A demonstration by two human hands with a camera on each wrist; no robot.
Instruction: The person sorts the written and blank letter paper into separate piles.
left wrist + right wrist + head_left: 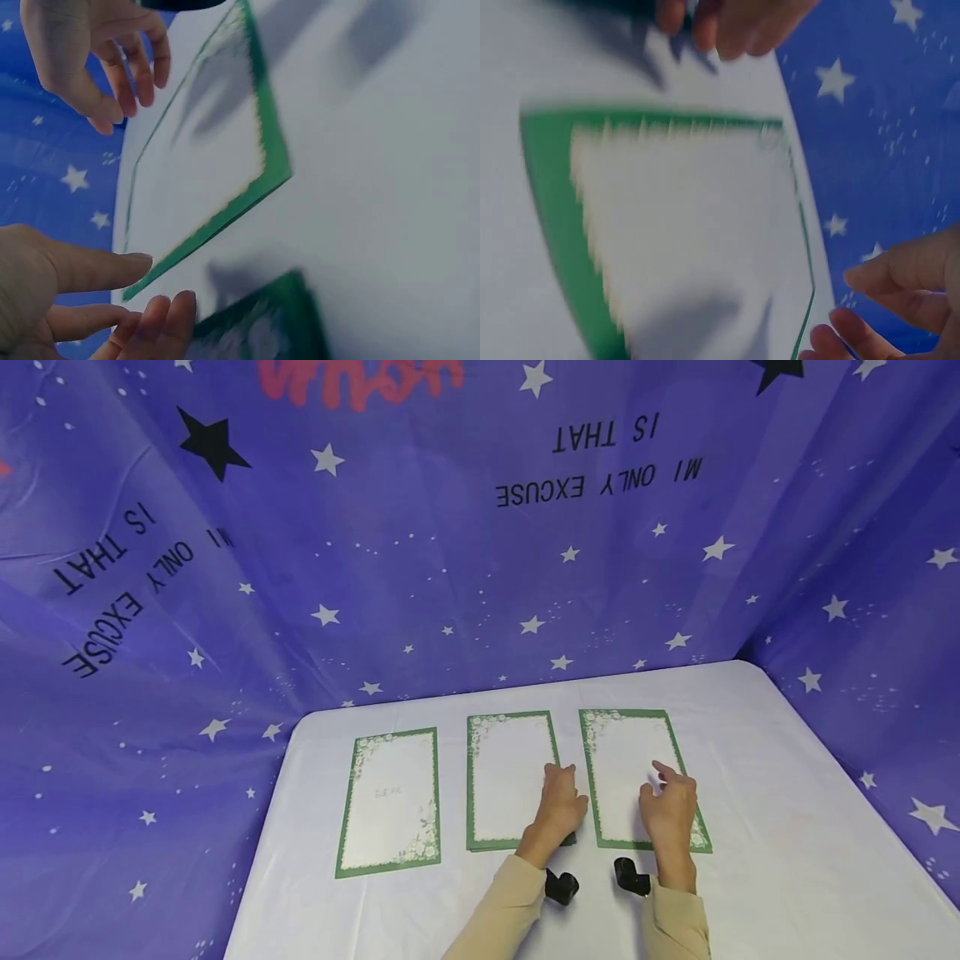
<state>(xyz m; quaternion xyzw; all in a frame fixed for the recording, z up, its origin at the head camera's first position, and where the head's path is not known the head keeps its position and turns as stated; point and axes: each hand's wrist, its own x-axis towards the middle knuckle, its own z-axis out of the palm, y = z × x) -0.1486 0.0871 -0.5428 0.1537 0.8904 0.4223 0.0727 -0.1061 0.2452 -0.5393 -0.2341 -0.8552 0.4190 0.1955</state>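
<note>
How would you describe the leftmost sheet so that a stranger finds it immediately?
On the white table, three green-bordered floral sheets show in a row. In the head view, take the leftmost sheet: only it shows faint central marks.

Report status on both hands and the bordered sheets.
Left hand at middle sheet, right hand above right sheet. Neither grips anything. Hands partly hide both sheets; left sheet uncovered.

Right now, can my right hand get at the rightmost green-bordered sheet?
Probably yes. The right hand appears over the right side of the rightmost sheet, its thumb and fingers apart and seemingly holding nothing. I see nothing lying on the sheet to block it.
</note>
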